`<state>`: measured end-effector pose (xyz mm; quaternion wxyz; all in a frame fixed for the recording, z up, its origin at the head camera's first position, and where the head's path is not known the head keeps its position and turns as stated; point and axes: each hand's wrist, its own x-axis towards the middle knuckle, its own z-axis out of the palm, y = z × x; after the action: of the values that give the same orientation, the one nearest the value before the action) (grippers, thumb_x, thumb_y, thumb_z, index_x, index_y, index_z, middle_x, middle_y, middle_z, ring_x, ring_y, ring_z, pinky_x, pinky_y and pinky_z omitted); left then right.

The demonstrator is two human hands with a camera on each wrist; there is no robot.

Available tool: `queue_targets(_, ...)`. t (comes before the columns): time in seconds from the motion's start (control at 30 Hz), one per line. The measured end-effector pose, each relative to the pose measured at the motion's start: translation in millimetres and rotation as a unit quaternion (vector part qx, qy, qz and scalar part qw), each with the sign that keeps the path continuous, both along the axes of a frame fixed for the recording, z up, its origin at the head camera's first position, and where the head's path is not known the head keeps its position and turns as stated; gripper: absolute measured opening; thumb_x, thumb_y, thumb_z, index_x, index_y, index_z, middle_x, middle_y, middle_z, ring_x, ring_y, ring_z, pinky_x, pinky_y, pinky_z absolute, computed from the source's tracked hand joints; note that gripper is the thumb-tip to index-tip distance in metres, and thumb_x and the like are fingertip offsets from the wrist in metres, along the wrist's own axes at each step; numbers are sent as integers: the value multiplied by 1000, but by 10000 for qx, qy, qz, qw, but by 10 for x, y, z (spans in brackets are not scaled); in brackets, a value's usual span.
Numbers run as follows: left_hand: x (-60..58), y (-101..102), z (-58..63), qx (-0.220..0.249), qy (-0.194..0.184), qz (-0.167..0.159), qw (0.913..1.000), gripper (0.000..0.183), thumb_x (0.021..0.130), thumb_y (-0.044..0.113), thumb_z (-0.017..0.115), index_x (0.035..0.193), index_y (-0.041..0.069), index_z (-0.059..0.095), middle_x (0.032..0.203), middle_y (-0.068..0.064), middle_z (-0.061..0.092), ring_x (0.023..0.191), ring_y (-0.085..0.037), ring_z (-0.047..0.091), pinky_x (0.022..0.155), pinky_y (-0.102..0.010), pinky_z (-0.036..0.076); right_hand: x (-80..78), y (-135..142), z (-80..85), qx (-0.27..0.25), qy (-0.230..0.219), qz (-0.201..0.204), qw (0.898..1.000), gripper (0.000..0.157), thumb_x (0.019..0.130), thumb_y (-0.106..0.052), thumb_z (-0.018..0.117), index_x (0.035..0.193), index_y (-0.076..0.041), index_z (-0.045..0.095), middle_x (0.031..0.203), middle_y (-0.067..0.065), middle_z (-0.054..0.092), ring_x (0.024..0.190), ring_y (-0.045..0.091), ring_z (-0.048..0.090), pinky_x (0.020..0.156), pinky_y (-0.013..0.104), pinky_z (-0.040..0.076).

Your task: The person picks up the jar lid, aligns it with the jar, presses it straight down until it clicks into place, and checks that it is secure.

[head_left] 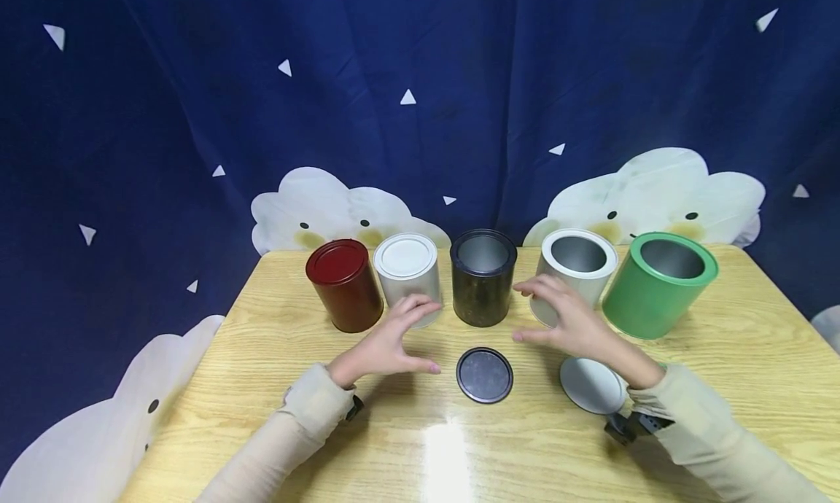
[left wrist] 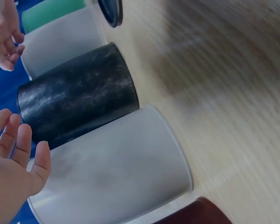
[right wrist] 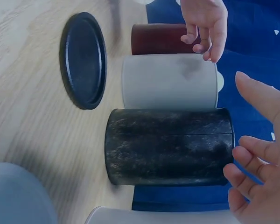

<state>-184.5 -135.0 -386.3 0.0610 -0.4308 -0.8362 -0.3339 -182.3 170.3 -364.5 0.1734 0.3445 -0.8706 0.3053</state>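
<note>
Both hands hover above the table with fingers spread and nothing held. My left hand (head_left: 392, 342) is in front of the lidded white can (head_left: 408, 273), thumb pointing toward the black lid (head_left: 484, 375). My right hand (head_left: 569, 321) is in front of the open white can (head_left: 593, 277), its fingers reaching left toward the open black can (head_left: 482, 291). Flat on the table lies the black lid, in front of the black can. A white lid (head_left: 587, 385) lies partly under the right forearm. In the right wrist view, the fingers of my right hand (right wrist: 261, 172) appear close to the black can's rim (right wrist: 231, 144).
At the row's left end stands a dark red can (head_left: 344, 284) with its lid on. An open green can (head_left: 659, 288) stands at the right end. A blue curtain (head_left: 420, 124) with cloud shapes hangs behind the wooden table (head_left: 262, 408).
</note>
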Motion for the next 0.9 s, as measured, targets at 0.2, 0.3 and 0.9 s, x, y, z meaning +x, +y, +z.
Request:
queue_targets(0.2, -22, 38, -59, -218, 167, -98, 9996, 84, 60, 32, 84, 129, 2, 47, 121, -11, 43, 114, -25, 38, 94, -39, 33, 22, 44, -87, 108, -13, 61, 9999, 60, 60, -24, 83, 110, -1, 59, 103, 8, 56, 94, 24, 52, 79, 42, 41)
queue_targets(0.3, -17, 60, -71, -289, 85, -111, 9995, 85, 59, 31, 85, 128, 0, 47, 120, -12, 44, 112, -25, 38, 93, -39, 34, 32, 59, -135, 140, -30, 86, 9999, 61, 60, -25, 83, 112, -2, 59, 103, 7, 55, 94, 24, 52, 77, 43, 42)
queue_targets(0.9, -2, 139, -257, -1012, -356, 131, 9941, 86, 61, 33, 84, 132, 2, 45, 113, -11, 44, 99, -22, 39, 82, -32, 35, 87, 59, -476, 475, -387, 173, 9980, 72, 58, -32, 83, 116, 1, 58, 96, 8, 51, 87, 23, 47, 71, 40, 39)
